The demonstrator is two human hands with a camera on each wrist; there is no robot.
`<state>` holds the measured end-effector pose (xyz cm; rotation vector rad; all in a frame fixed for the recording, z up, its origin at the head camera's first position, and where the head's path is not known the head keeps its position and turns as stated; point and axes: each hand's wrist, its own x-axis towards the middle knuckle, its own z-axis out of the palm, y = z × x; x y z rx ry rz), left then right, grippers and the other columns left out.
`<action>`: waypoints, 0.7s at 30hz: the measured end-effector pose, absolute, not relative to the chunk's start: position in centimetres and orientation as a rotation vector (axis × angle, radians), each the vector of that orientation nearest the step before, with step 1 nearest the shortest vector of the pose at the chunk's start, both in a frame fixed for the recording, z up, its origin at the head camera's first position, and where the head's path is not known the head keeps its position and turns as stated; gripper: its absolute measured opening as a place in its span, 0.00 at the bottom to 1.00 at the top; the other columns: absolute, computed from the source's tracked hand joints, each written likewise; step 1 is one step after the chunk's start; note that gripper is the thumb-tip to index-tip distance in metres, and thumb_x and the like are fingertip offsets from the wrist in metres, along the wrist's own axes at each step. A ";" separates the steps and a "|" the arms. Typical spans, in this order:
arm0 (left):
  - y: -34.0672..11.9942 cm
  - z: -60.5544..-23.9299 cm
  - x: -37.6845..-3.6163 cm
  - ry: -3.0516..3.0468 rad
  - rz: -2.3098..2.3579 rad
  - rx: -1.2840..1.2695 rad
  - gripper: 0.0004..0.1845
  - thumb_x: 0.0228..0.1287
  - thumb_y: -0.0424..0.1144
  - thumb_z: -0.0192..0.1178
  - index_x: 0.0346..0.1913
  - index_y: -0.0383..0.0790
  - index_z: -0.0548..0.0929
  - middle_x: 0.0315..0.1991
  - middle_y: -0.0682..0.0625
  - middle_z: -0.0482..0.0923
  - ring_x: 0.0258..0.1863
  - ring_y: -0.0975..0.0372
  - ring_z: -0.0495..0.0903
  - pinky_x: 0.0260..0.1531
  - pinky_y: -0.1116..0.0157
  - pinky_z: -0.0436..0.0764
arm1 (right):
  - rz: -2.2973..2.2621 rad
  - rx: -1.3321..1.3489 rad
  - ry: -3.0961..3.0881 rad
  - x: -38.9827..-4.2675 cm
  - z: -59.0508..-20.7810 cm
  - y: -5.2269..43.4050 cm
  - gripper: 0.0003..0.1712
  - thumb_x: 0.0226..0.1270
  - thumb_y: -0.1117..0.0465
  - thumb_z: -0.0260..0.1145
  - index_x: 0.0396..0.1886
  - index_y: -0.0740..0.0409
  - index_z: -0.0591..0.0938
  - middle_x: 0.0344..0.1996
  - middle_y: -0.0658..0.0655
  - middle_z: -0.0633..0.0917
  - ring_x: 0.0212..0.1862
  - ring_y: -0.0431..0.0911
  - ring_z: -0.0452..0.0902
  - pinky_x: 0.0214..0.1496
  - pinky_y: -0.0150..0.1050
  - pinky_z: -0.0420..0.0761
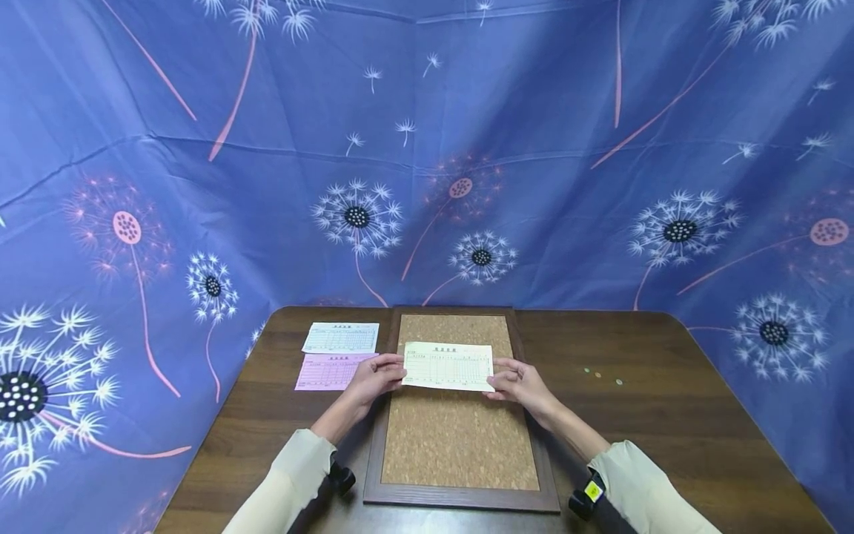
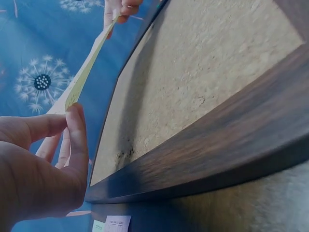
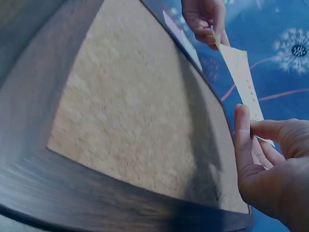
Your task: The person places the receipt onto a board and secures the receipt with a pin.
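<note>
A pale yellow printed form (image 1: 448,367) with a ruled grid is stretched between both hands, raised above a wood-framed cork board (image 1: 460,437). My left hand (image 1: 375,380) pinches its left edge between thumb and fingers; in the left wrist view the form (image 2: 86,72) appears nearly edge-on, bowed slightly. At the opposite edge, my right hand (image 1: 523,387) pinches the paper the same way. The right wrist view shows the thumb and fingertips of the right hand (image 3: 270,150) meeting at the paper's near end. The form's shadow falls across the cork.
Left of the board, a pink form (image 1: 330,373) lies on the brown table (image 1: 260,437), just below a light blue form (image 1: 342,337). Several small round pieces (image 1: 598,375) are on the table at the right. A blue dandelion-print cloth (image 1: 427,148) hangs behind the table.
</note>
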<state>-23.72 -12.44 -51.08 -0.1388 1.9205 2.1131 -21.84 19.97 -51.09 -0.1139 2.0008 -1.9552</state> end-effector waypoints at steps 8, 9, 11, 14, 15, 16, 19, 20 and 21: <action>-11.9 -51.0 -25.5 1.936 2.097 -0.163 0.18 0.67 0.26 0.63 0.59 0.26 0.79 0.33 0.55 0.84 0.31 0.68 0.83 0.37 0.71 0.85 | -2.008 -0.057 2.029 -24.0 -51.3 20.0 0.31 0.73 0.72 0.61 0.72 0.75 0.64 0.40 0.55 0.87 0.41 0.42 0.88 0.49 0.34 0.86; -11.8 -51.0 -25.7 1.934 2.102 -0.170 0.18 0.66 0.26 0.63 0.59 0.26 0.80 0.33 0.55 0.84 0.31 0.68 0.83 0.36 0.71 0.85 | -2.019 -0.056 2.028 -24.2 -51.3 20.0 0.31 0.73 0.72 0.61 0.72 0.75 0.64 0.39 0.54 0.87 0.41 0.42 0.88 0.49 0.34 0.86; -11.7 -51.0 -26.1 1.939 2.104 -0.174 0.19 0.66 0.26 0.63 0.59 0.25 0.79 0.34 0.54 0.84 0.31 0.68 0.83 0.36 0.71 0.85 | -2.027 -0.063 2.035 -24.6 -51.1 19.9 0.32 0.72 0.73 0.61 0.72 0.76 0.64 0.38 0.53 0.87 0.41 0.42 0.88 0.49 0.33 0.86; -11.6 -51.0 -26.9 1.957 2.094 -0.187 0.19 0.67 0.26 0.62 0.60 0.26 0.79 0.37 0.52 0.85 0.32 0.68 0.83 0.36 0.72 0.85 | -2.021 -0.054 2.060 -25.3 -51.1 19.8 0.31 0.72 0.73 0.60 0.72 0.75 0.64 0.39 0.55 0.87 0.41 0.42 0.88 0.50 0.33 0.86; -11.5 -51.0 -27.1 1.965 2.091 -0.199 0.19 0.67 0.26 0.62 0.60 0.26 0.79 0.37 0.52 0.85 0.32 0.68 0.83 0.36 0.72 0.85 | -2.017 -0.040 2.069 -25.5 -51.1 19.8 0.31 0.72 0.74 0.60 0.72 0.75 0.64 0.40 0.56 0.87 0.42 0.42 0.88 0.50 0.34 0.86; -11.4 -51.0 -27.4 1.976 2.084 -0.203 0.19 0.67 0.26 0.62 0.60 0.27 0.79 0.38 0.51 0.86 0.32 0.69 0.83 0.36 0.72 0.85 | -2.003 -0.038 2.084 -25.7 -51.0 19.8 0.31 0.73 0.73 0.60 0.73 0.74 0.64 0.41 0.58 0.87 0.42 0.42 0.88 0.51 0.34 0.86; -11.2 -51.1 -28.2 1.996 2.085 -0.207 0.19 0.67 0.27 0.62 0.61 0.27 0.80 0.39 0.52 0.85 0.32 0.69 0.83 0.36 0.72 0.84 | -1.992 -0.001 2.114 -26.3 -51.0 19.5 0.30 0.73 0.73 0.60 0.72 0.73 0.65 0.42 0.59 0.87 0.43 0.44 0.88 0.52 0.35 0.86; -11.2 -51.2 -28.5 2.000 2.090 -0.210 0.19 0.67 0.26 0.62 0.61 0.27 0.80 0.37 0.53 0.85 0.31 0.69 0.83 0.36 0.72 0.84 | -1.992 0.010 2.122 -26.5 -50.9 19.4 0.30 0.73 0.73 0.60 0.72 0.73 0.66 0.42 0.58 0.87 0.44 0.45 0.88 0.52 0.36 0.86; -11.1 -51.2 -28.7 2.003 2.093 -0.216 0.19 0.67 0.26 0.62 0.61 0.27 0.80 0.37 0.54 0.84 0.31 0.69 0.83 0.35 0.72 0.84 | -1.993 0.023 2.125 -26.7 -50.9 19.3 0.29 0.73 0.73 0.60 0.72 0.72 0.67 0.41 0.57 0.88 0.44 0.45 0.89 0.53 0.37 0.85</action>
